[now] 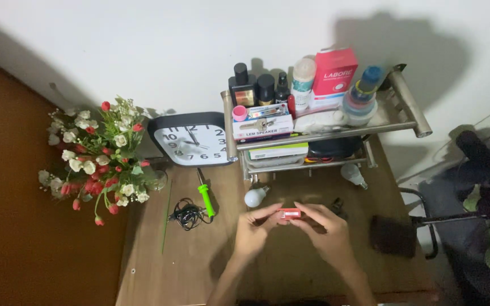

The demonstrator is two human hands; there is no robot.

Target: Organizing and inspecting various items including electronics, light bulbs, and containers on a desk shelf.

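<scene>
A two-tier metal rack (409,110) stands at the back of the wooden tabletop (290,266), against a pale wall (143,45). Its upper shelf carries dark bottles (254,88), a white bottle (303,82), a red-and-white carton (333,76), a stack of round lidded tubs (361,102), a small pink-capped jar (239,113) and a flat printed box (263,128); the lower shelf holds a green-and-white box (279,152) and something dark beside it that is hard to make out. In front of the rack, both hands meet over the middle of the tabletop: the left hand (252,232) and the right hand (327,229) pinch a small red object (288,213) between their fingers, each hand gripping one end (it is too small to tell what kind of thing it is). Just beyond the hands lie a white light bulb (254,196), a second bulb (353,174) under the rack's right end, and a small dark item by the right hand that stays unclear. To the left are a green-handled tool (205,198), a tangle of black cord (187,214), a black-rimmed clock (191,139) leaning on the wall and a bunch of red and white flowers (100,156). A dark flat object (392,235) lies at the right. The forearms are cut off by the lower edge, and the dim right side shows only a chair frame and leaves.
</scene>
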